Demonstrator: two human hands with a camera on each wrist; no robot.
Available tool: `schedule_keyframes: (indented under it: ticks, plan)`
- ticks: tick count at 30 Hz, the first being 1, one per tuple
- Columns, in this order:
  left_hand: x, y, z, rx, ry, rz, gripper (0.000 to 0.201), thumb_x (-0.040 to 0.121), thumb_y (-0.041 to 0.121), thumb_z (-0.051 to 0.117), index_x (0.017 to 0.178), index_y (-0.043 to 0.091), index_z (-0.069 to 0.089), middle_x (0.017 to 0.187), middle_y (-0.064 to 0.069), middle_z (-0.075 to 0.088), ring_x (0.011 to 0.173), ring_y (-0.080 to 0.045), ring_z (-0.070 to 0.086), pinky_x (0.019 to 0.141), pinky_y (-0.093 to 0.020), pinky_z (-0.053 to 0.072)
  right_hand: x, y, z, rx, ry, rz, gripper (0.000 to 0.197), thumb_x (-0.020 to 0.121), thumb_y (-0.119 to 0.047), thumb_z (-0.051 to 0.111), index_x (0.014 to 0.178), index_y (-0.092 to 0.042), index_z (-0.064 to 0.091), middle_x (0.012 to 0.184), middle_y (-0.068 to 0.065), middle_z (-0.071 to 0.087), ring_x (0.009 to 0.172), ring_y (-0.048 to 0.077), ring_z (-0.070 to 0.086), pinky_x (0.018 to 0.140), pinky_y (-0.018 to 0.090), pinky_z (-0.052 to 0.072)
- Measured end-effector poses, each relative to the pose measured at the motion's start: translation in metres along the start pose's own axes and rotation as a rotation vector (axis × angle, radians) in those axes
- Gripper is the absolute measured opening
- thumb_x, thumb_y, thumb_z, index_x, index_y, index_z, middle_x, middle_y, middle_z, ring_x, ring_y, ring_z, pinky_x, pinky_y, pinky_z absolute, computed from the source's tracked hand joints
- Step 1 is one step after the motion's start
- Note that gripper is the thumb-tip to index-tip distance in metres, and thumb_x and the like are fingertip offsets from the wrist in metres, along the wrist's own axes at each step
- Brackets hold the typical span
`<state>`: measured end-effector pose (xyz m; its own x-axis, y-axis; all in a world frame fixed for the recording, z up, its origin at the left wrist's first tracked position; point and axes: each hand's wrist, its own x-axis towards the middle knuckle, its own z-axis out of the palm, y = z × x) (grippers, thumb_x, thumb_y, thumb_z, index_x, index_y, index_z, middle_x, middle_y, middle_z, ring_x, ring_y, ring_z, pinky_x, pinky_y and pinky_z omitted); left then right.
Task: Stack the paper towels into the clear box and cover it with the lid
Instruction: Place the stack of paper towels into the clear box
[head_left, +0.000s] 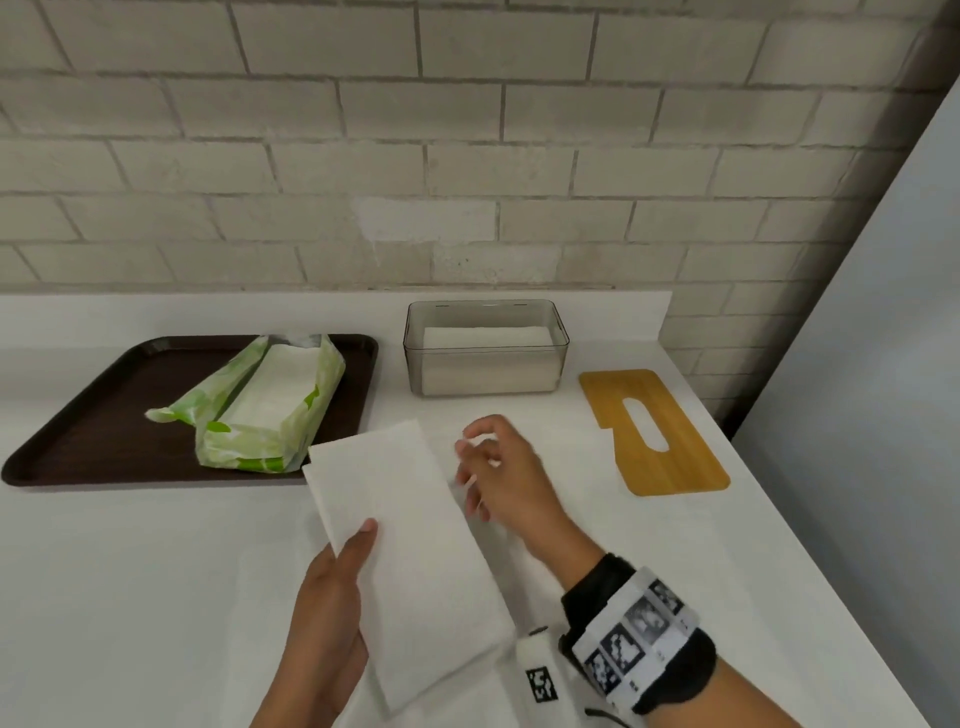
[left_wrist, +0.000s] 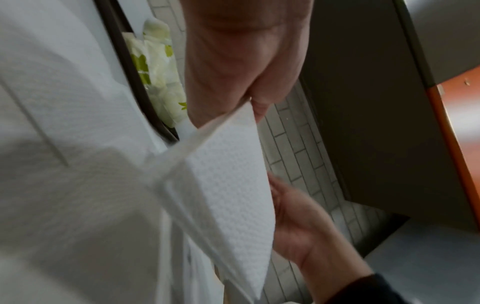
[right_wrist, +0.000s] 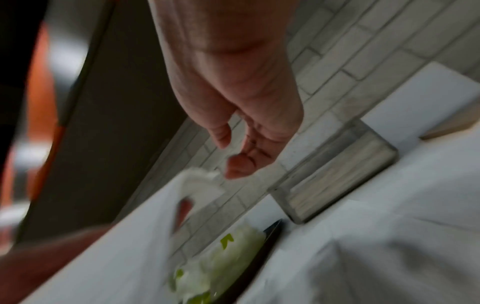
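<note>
Left hand (head_left: 327, 613) pinches the paper towel stack (head_left: 410, 561), tilted toward the clear box (head_left: 485, 348); right hand (head_left: 498, 467) hovers loose, holding nothing, probably to steady it.

left hand (left_wrist: 233, 61) pinches paper towels (left_wrist: 228, 185)

Worktop (head_left: 156, 597): white, smooth, running to a brick-pattern wall at the back. Resting on it, left rear: dark brown tray (head_left: 78, 441). Centre rear, just right of the tray: clear box (head_left: 485, 387), open at the top, white paper towels stacked inside. Right, near the box but apart from it: wooden lid (head_left: 670, 467), lying flat, with an elongated slot cut through it.
</note>
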<state>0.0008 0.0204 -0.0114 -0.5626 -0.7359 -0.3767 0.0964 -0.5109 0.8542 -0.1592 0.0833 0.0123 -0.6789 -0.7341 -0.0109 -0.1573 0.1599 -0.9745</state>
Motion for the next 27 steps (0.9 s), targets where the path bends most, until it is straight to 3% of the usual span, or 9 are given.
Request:
schedule_keyframes:
  ticks: [3,6,8,10,13,16,21,24,27]
  plan:
    - [0.002,0.001,-0.018,-0.059,0.029,-0.019,0.034,0.095,0.023,0.051,0.123,0.006,0.058,0.109,-0.015,0.071,0.103,-0.034,0.065,0.091,-0.047,0.048,0.03,0.011,-0.018,0.102,0.092,0.213,0.013,0.094,-0.008,0.047,0.106,-0.012,0.049,0.089,0.009,0.058,0.06,0.018,0.057,0.059,0.027,0.052]
    - [0.004,0.002,-0.034,-0.087,0.072,-0.015,0.035,0.094,0.023,0.052,0.125,0.006,0.056,0.112,-0.016,0.069,0.104,-0.035,0.063,0.091,-0.048,0.047,0.054,0.026,-0.013,-0.205,-0.062,0.418,0.018,0.091,-0.006,0.046,0.109,-0.007,0.048,0.1,0.012,0.055,0.08,0.025,0.06,0.077,0.033,0.05]
    - [0.005,0.003,-0.042,-0.081,0.099,-0.001,0.036,0.094,0.023,0.051,0.125,0.005,0.055,0.112,-0.018,0.068,0.102,-0.036,0.063,0.085,-0.046,0.049,0.062,0.028,-0.003,-0.53,-0.247,0.429,0.008,0.09,-0.01,0.049,0.085,-0.005,0.048,0.085,0.009,0.052,0.075,0.024,0.056,0.065,0.028,0.045]
    - [0.006,0.005,-0.048,-0.084,0.119,0.016,0.036,0.094,0.022,0.052,0.125,0.004,0.055,0.111,-0.018,0.068,0.099,-0.035,0.064,0.078,-0.043,0.049,0.07,0.027,0.009,-0.704,-0.292,0.415,0.024,0.091,-0.021,0.053,0.074,-0.006,0.044,0.073,0.005,0.048,0.062,0.018,0.047,0.054,0.023,0.038]
    - [0.008,0.007,-0.053,-0.086,0.135,0.034,0.035,0.094,0.021,0.053,0.123,0.003,0.056,0.109,-0.018,0.069,0.098,-0.035,0.065,0.077,-0.042,0.049,0.083,0.039,0.029,-0.854,-0.285,0.38,0.05,0.083,-0.041,0.062,0.112,-0.002,0.051,0.106,0.009,0.056,0.099,0.024,0.056,0.083,0.029,0.047]
    - [0.01,0.008,-0.051,-0.112,0.113,0.03,0.036,0.093,0.022,0.052,0.123,0.003,0.056,0.109,-0.018,0.069,0.099,-0.035,0.064,0.079,-0.043,0.049,0.093,0.054,0.048,-0.898,-0.21,0.407,0.041,0.078,-0.035,0.063,0.11,-0.013,0.053,0.122,0.008,0.056,0.115,0.031,0.051,0.1,0.042,0.04]
    - [0.017,0.014,-0.051,-0.148,0.117,0.05,0.036,0.094,0.026,0.051,0.124,0.006,0.056,0.11,-0.015,0.07,0.1,-0.033,0.064,0.08,-0.043,0.049,0.103,0.049,0.028,-0.652,-0.166,0.345,0.031,0.09,-0.017,0.05,0.118,-0.004,0.052,0.115,0.01,0.058,0.106,0.029,0.057,0.08,0.028,0.044]
    - [0.025,0.019,-0.051,-0.152,0.103,0.036,0.039,0.094,0.028,0.051,0.126,0.007,0.055,0.112,-0.014,0.069,0.104,-0.034,0.064,0.083,-0.044,0.049,0.097,0.027,-0.006,-0.382,-0.047,0.194,0.004,0.09,-0.011,0.052,0.087,-0.013,0.051,0.094,0.007,0.056,0.086,0.021,0.053,0.063,0.026,0.041]
    - [0.032,0.025,-0.042,-0.136,0.053,0.018,0.038,0.094,0.03,0.05,0.124,0.008,0.056,0.111,-0.014,0.07,0.104,-0.034,0.064,0.083,-0.045,0.049,0.081,-0.006,-0.031,-0.028,0.063,0.035,0.012,0.093,-0.01,0.053,0.081,-0.015,0.055,0.093,0.005,0.066,0.083,0.019,0.059,0.068,0.027,0.044]
